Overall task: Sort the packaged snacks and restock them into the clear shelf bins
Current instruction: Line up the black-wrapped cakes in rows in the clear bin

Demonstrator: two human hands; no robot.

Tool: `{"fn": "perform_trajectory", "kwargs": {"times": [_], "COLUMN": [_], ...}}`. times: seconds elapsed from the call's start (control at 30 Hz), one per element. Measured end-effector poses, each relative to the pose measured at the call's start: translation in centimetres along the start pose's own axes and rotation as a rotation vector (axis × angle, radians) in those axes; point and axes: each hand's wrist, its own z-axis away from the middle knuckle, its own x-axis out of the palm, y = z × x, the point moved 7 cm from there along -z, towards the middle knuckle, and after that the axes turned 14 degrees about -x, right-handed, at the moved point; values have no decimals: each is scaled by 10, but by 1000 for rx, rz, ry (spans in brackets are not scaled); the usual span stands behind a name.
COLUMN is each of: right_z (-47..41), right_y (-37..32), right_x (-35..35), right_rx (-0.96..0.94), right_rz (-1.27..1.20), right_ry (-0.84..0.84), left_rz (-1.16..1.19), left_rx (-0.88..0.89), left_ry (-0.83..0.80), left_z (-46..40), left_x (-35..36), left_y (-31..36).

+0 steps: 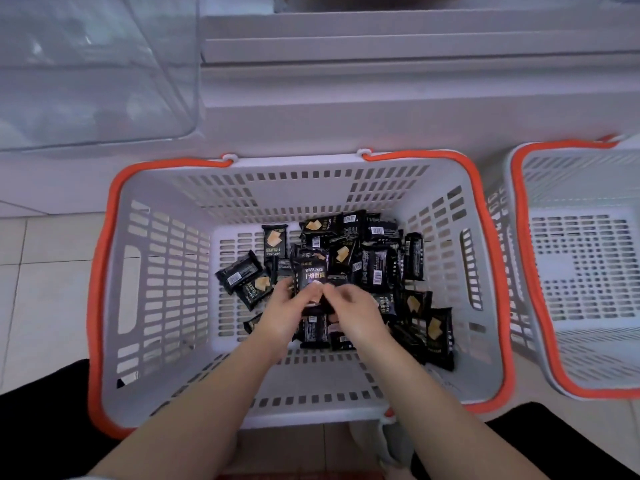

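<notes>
Both hands reach down into grey basket (166,237); left hand (282,313) and right hand (353,311) pinch one black snack pack (310,273) upright above loose pile (374,258). Basket floor bare at left. Clear shelf bin (97,71) up-left.

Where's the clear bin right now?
Head view, upper left: the clear bin sits on the white shelf, beyond the snack basket's left far corner.

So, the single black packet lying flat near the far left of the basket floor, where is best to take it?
Probably pinch the packet by its sealed top edge, coming straight down. It lies flat on the basket floor, with open floor on its left and far sides, so fingers should have room there.
</notes>
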Motion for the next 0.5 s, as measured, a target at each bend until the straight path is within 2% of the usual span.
{"fn": "perform_trajectory", "kwargs": {"times": [0.13,0.27,0.4,0.5], "right_z": [-33,-62,-70,-69], "right_y": [6,22,24,26], "right_x": [-35,-67,-63,-41], "right_rx": [-66,10,3,-33], "right_rz": [300,377,592,832], "right_ry": [134,335,374,292], "left_rz": [-115,-441,-541,-540], "left_rx": [-66,-25,24,37], "left_ry": [155,271,296,299], "left_z": [-18,-26,-23,-19], "left_x": [-20,-45,-59,-63], "left_y": [-8,-13,-9,-7]}}
